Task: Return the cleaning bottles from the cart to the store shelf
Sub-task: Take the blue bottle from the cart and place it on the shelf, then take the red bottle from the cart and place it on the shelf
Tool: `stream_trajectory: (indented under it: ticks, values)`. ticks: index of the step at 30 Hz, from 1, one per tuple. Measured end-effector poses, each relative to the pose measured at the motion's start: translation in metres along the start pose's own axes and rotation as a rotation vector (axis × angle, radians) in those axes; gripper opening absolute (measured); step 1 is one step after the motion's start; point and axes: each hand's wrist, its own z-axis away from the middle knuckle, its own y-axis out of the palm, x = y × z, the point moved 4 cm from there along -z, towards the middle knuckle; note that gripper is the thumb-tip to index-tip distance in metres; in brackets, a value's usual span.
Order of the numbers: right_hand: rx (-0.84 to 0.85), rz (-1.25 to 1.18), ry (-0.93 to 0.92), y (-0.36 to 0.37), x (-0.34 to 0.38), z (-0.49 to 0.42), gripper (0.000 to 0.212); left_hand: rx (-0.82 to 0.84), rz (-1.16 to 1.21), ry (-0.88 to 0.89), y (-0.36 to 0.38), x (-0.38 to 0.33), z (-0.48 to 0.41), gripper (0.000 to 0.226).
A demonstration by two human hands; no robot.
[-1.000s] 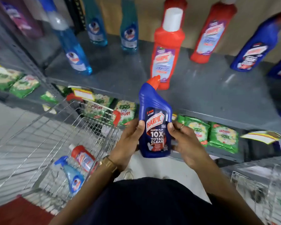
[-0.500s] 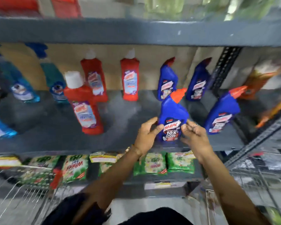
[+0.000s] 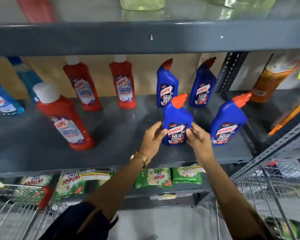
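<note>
On the grey shelf (image 3: 111,135), toward its front edge at about 5 o'clock from the shelf's middle, stands the blue bottle (image 3: 176,116) you are placing, upright or very nearly so, its base on or just over the board. A matching blue bottle (image 3: 228,123) stands near it at 3 o'clock, a red bottle (image 3: 64,118) well apart at 9 o'clock. Your left hand (image 3: 151,137) and right hand (image 3: 197,138) are clamped on its lower body, one each side of the label. Judge it stiff plastic, fairly heavy if full, smooth and a bit slippery; the flat sides low down are the sound hold, never the angled orange cap. Half a second back you held it in nearly this spot; a second ago it was over the cart (image 3: 12,220), chest-high.
</note>
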Motion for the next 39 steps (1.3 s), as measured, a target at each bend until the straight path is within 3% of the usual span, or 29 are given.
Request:
stream_trajectory:
  ticks: [5,8,10,14,17,20,22,25,28,32,34,37,39]
  values:
    - [-0.076,0.048,-0.044,0.005,0.008,0.012,0.04,0.031,0.035,-0.026,0.003,-0.008,0.006,0.036]
    - [-0.414,0.261,-0.162,0.017,0.011,0.047,0.039,0.003,0.041,-0.039,-0.01,-0.011,0.027,0.045]
    - [-0.496,0.337,-0.269,0.041,0.014,0.081,0.033,-0.035,0.046,-0.025,-0.031,-0.008,0.05,0.043]
    - [-0.284,0.407,-0.324,0.122,0.005,0.134,0.027,-0.157,0.031,0.051,-0.103,-0.003,0.112,0.028]
    - [0.052,0.408,-0.247,0.21,-0.015,0.165,0.022,-0.353,0.069,0.027,-0.188,0.015,0.168,0.02]
    - [0.426,0.478,-0.189,0.307,-0.044,0.197,0.021,-0.661,0.102,-0.047,-0.285,0.055,0.236,0.014]
    - [0.618,0.512,-0.15,0.373,-0.067,0.218,0.024,-0.851,0.118,-0.247,-0.343,0.108,0.291,0.013]
    - [0.862,0.593,-0.037,0.46,-0.106,0.247,0.026,-0.973,0.068,-0.747,-0.4,0.201,0.379,0.015]
    - [0.867,0.801,-0.056,0.513,-0.141,0.26,0.024,-0.759,-0.156,-1.116,-0.419,0.272,0.428,0.018]
    - [0.889,1.123,-0.135,0.538,-0.181,0.27,0.036,-0.628,-0.228,-1.219,-0.428,0.326,0.438,0.037]
    - [0.868,1.199,-0.193,0.537,-0.184,0.268,0.036,-0.718,-0.166,-1.247,-0.433,0.343,0.435,0.042]
    - [0.855,1.283,-0.237,0.539,-0.188,0.268,0.045,-1.08,0.179,-1.227,-0.437,0.366,0.438,0.057]
    - [0.852,1.308,-0.229,0.54,-0.187,0.268,0.054,-1.251,0.325,-1.187,-0.437,0.375,0.439,0.055]
